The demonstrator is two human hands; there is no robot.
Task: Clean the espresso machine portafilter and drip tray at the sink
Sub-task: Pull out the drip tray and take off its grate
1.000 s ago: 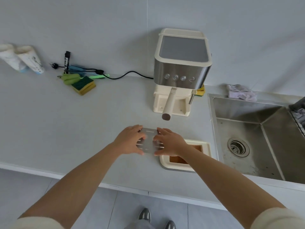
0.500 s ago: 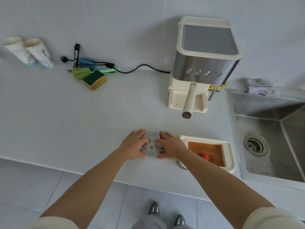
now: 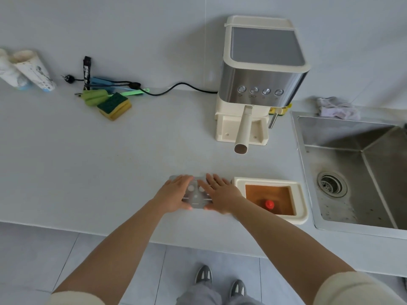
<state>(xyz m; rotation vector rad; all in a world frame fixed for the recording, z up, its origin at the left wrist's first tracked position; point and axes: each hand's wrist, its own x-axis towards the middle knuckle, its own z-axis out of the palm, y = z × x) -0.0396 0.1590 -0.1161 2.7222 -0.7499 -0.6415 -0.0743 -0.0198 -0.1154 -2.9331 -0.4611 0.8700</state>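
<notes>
The cream drip tray (image 3: 300, 203) sits on the counter near its front edge, uncovered, holding brown liquid and a red float (image 3: 269, 204). Just left of it the metal drip tray grate (image 3: 196, 195) lies flat on the counter. My left hand (image 3: 174, 194) covers its left half and my right hand (image 3: 222, 192) its right half, fingers stretched over the top and thumbs at the near edge. The portafilter (image 3: 243, 133) is locked in the espresso machine (image 3: 262, 69), with its cream handle pointing toward me.
The steel sink (image 3: 361, 137) with its drain (image 3: 332, 184) lies right of the tray. A crumpled cloth (image 3: 337, 107) rests behind the sink. A green-yellow sponge (image 3: 114, 105), brushes and the power cord (image 3: 176, 88) lie at the back left.
The grate has moved left off the drip tray and now lies flat on the counter beside it. Both hands have flattened on top of it. The tray's brown liquid is fully exposed.
</notes>
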